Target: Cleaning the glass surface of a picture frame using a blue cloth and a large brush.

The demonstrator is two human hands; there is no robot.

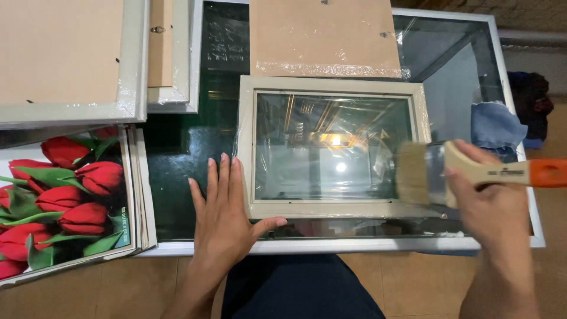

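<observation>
Left hand point(223, 210) lies flat, fingers spread & released, palm down on the dark glass surface point(177, 177), thumb touching the near-left corner of the picture frame point(333, 147); it grips nothing, just steadies the frame. Right hand point(493, 201) is clenched round the wooden handle of a wide paintbrush point(449, 171), orange end pointing right, pale bristles resting over the frame's right edge where the clear plastic wrap bunches up.

The frame sits mid-surface, face up, pale wood w/ a glass pane reflecting ceiling lights. Just beyond it on the far side lies a brown backing board point(325, 35) in wrap. At far left are more frames, backs up point(65, 59); at near left a stack of red tulip prints point(59, 195) overhangs the surface edge. A blue cloth point(495, 125) lies to the right, near the brush.

Risks, as I judge them: the frame is only pinned at one corner, so a firm brush stroke could slide or pivot it across the slick glass. Bristles may catch the loose wrap & drag it, or push dust under it. The tulip stack hangs off the near edge — an elbow bump prob tips it to the floor. Pressing hard on the pane, w/ glass below too, could crack one.
</observation>
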